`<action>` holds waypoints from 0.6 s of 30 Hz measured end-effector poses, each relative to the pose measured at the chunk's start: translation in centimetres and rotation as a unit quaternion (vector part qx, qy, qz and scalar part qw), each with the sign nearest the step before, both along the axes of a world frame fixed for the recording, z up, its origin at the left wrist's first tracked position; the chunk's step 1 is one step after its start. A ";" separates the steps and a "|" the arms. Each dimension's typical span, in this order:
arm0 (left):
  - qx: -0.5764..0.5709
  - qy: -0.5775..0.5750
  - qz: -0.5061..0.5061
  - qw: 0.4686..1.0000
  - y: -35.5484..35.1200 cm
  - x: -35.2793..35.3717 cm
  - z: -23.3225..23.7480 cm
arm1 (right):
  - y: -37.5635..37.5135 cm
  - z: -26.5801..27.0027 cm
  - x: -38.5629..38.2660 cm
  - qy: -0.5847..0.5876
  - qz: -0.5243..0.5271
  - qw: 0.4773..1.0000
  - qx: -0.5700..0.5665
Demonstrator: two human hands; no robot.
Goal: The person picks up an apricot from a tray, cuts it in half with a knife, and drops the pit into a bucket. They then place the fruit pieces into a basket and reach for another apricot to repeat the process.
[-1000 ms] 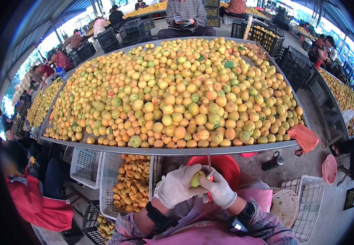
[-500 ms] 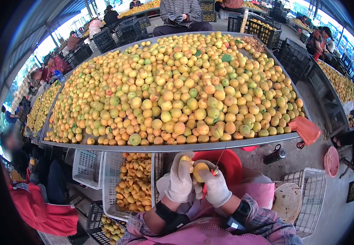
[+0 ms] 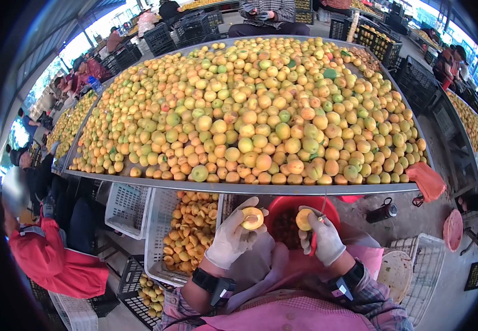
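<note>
In a white glove, my left hand holds an apricot half with its cut side showing. My right hand, also gloved, grips another apricot half and a thin knife with a red handle. The two hands are apart, on either side of the front of a red bucket with dark bits inside. Left of my left hand, apricot halves fill part of a white crate.
A metal-edged table heaped with whole apricots spans the front. An orange-red bag hangs at its right corner. A black bottle stands on the floor. A co-worker in red sits at left; another person sits across.
My hands have moved apart, and the apricot between them is now in two halves, one in each hand. The view has shifted slightly, moving the table leftover scene rightward and up.
</note>
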State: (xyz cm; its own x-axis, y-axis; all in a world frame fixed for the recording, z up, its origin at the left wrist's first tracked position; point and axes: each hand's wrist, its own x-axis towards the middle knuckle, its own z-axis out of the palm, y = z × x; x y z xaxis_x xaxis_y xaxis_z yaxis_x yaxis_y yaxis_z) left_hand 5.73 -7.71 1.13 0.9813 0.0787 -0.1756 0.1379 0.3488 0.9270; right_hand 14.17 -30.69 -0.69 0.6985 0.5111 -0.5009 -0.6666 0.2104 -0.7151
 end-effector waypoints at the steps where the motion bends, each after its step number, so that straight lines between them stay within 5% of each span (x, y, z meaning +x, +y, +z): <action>1: -0.032 0.034 0.013 0.999 0.4 -0.4 0.4 | 0.3 -0.3 0.0 0.014 -0.018 1.000 -0.017; 2: -0.063 0.067 0.029 0.995 0.8 -0.9 0.7 | 0.7 -0.7 0.0 0.019 -0.042 0.999 -0.028; 3: 0.158 0.002 0.023 0.987 0.9 -1.8 -0.2 | 1.4 -1.0 0.2 0.018 -0.049 0.997 -0.048; 4: 0.161 0.003 0.030 0.987 1.5 -2.3 -0.6 | 2.0 -1.1 0.5 0.018 -0.058 0.996 -0.069; 6: -0.085 0.138 0.087 0.983 2.8 -3.1 -0.9 | 4.8 -0.8 0.8 0.014 -0.035 0.997 -0.072; 11: -0.111 0.141 0.070 0.981 4.3 -5.2 -1.9 | 10.7 8.6 -1.5 -0.161 0.179 0.971 -0.004; 14: -0.116 0.121 0.096 0.981 2.9 -4.1 1.5 | 10.9 7.6 0.0 -0.181 0.008 0.982 0.062; 18: -0.062 0.112 0.049 0.991 0.6 -1.4 0.4 | 9.5 7.6 0.0 -0.216 -0.130 0.963 0.089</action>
State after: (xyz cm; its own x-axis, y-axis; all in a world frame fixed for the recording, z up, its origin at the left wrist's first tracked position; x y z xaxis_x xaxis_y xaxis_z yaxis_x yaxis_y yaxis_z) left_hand 4.32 -7.13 1.58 0.9057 0.1354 -0.4017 0.2948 0.4796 0.8265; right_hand 14.18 -21.20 6.87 0.9386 0.3407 -0.0544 -0.2219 0.4751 -0.8515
